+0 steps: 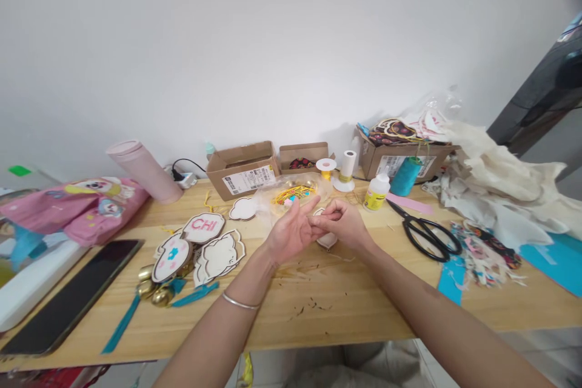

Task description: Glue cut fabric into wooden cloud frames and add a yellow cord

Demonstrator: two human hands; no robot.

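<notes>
My left hand [291,231] is over the middle of the wooden table [318,309], palm up, fingers partly stretched out. My right hand [343,222] is beside it with fingertips pinched against the left hand's fingers, perhaps on a thin thread that I cannot make out. A small white cloud-shaped piece [328,240] lies just under the hands. Beyond the hands sits a clear bag with yellow thread and coloured bits [293,194].
Left: cloud-shaped wooden cutouts [200,248], gold bells [154,291], a dark phone [73,297], a pink tumbler [143,170], a pink bag [77,206]. Back: cardboard boxes [243,170], thread spools, a glue bottle [376,191]. Right: black scissors [427,233], teal spool [404,176], white cloth [495,182], scraps.
</notes>
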